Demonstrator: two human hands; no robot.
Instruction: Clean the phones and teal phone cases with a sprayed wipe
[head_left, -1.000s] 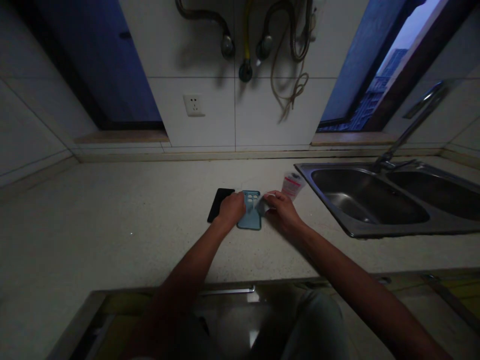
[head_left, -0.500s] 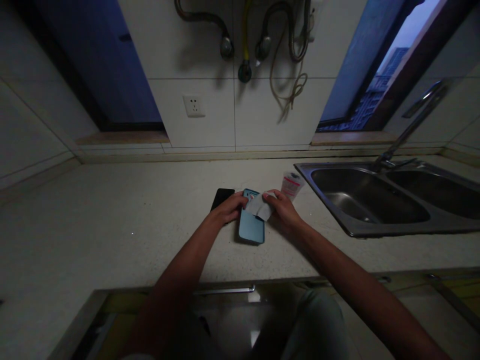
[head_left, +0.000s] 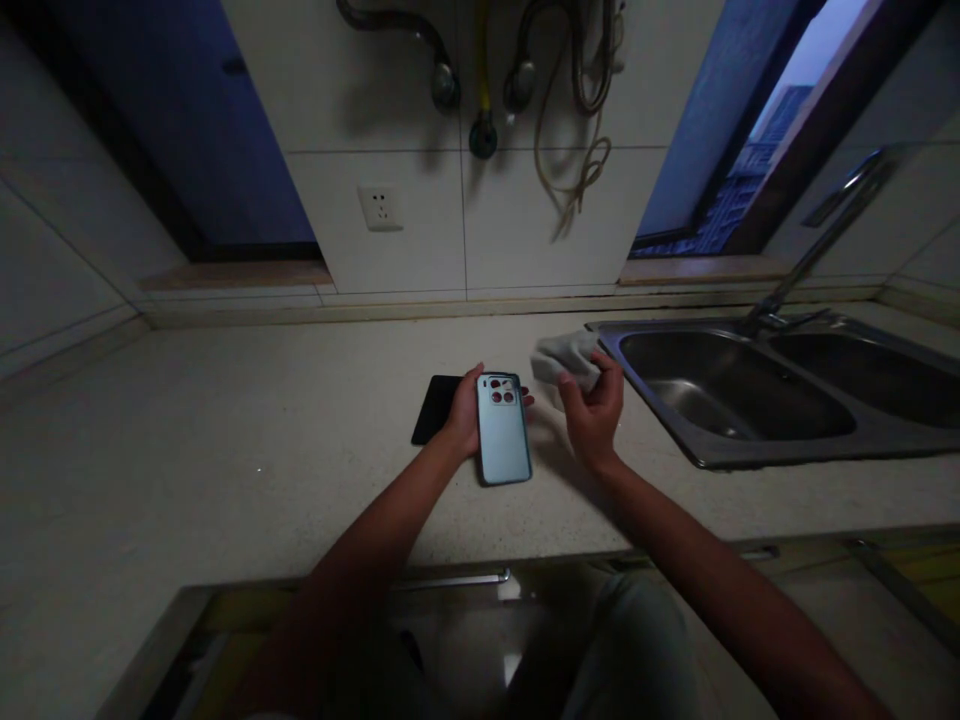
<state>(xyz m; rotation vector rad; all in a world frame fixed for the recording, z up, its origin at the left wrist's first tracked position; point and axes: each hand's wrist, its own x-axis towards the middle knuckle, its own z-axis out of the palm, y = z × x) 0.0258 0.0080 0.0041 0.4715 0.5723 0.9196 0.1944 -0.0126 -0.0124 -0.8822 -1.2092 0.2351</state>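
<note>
My left hand is closed around a light blue phone case with camera cutouts near its top. Fingertips show past the case's right edge, so the hand reaches behind it. A black phone lies flat on the counter just left of that hand, partly covered by it. In my right hand a crumpled white cloth is pinched between thumb and fingers, raised to the right of the case and apart from it. Motion blurs the cloth.
The pale countertop runs along a tiled wall. At right is a double steel sink with a tall faucet. Hoses and a wall socket are behind. A drawer handle sits below the front edge.
My right hand has lifted the cloth off the case and moved right; the clear cup seen there before is now hidden. My left hand's grip has shifted behind the case.
</note>
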